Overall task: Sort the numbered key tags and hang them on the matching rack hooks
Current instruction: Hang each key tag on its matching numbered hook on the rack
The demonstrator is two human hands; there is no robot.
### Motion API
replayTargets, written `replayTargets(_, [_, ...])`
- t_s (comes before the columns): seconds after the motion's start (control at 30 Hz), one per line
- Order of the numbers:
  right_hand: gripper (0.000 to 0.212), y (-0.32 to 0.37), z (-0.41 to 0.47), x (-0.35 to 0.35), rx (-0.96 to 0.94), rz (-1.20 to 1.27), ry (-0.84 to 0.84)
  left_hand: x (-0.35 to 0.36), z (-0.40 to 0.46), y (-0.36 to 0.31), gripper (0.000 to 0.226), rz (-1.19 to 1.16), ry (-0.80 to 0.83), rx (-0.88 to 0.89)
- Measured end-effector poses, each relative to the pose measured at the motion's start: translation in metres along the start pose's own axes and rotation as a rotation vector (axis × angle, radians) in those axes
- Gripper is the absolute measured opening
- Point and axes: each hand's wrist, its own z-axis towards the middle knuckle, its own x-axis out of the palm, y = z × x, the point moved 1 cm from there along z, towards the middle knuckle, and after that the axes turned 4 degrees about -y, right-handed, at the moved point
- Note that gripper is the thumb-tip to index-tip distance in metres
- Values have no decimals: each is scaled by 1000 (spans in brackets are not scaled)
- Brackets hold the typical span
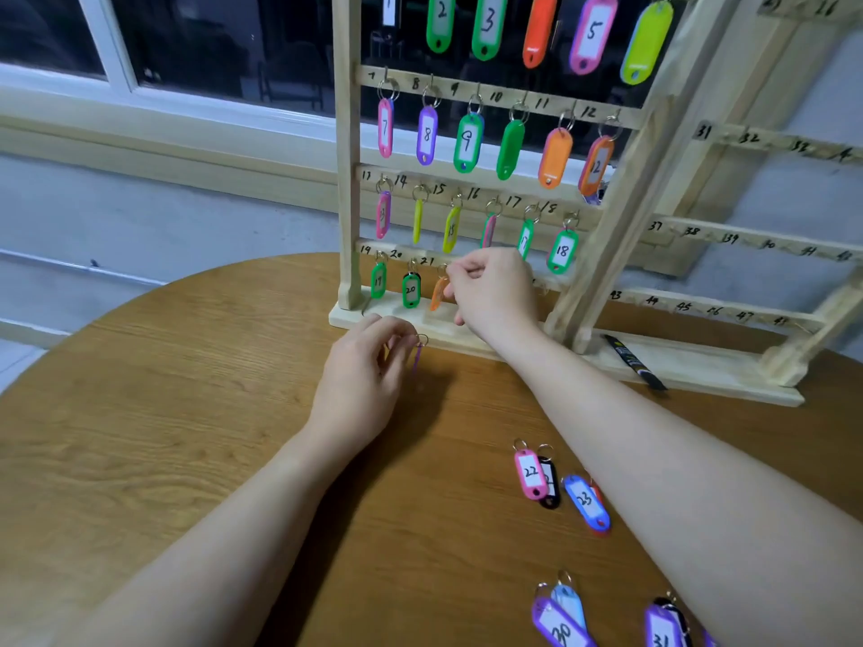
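The right hand [490, 291] pinches the ring of an orange tag [439, 294] at hook 21 on the bottom row of the wooden rack [348, 179]. The left hand [369, 366] holds a purple tag [417, 357] by its ring above the table [140, 413]; tags 22 [530, 473] and 23 [586, 502] lie on the table

The round wood-grain table [154, 413] lies bare on its left half, giving open passage toward the pale wooden hook rack [348, 179]. To the right, loose plastic key tags, a pink one marked 22 [530, 473] and a blue one marked 23 [586, 502], lie beside the right forearm [654, 459]. A black marker pen [635, 361] rests on the second rack's base board [710, 366], and hanging tags crowd the lower rails.
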Motion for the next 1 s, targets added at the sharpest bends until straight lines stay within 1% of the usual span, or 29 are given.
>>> replayTargets(0.1, [31,3,1,2,6,-58,-24,-1,-2,-3,14,-17,-11,-6])
replayTargets(0.3, [28,7,1,1,12,-214,-38,0,-6,-9,11,-27,3,10])
replayTargets(0.47, [25,3,-6,-1,-5,-255,-19,-1,-4,-9,20,-39,-4,3])
replayTargets(0.67, [27,-9,-12,-18,-27,-201,117,-3,-1,-6,15,2,-23,-29])
replayTargets(0.73, [25,-20,-17,-28,-30,-212,125,-4,6,-4,13,46,-7,-37])
replayTargets(0.83, [21,-37,-36,-47,-42,-240,149,-3,24,-10,13,41,-26,-77])
replayTargets(0.93, [22,-53,-58,-64,-35,-288,194,2,47,-19,16,48,-27,-74])
replayTargets(1.0, [21,-62,-66,-73,-28,-274,198,10,61,-24,18,59,-17,-104])
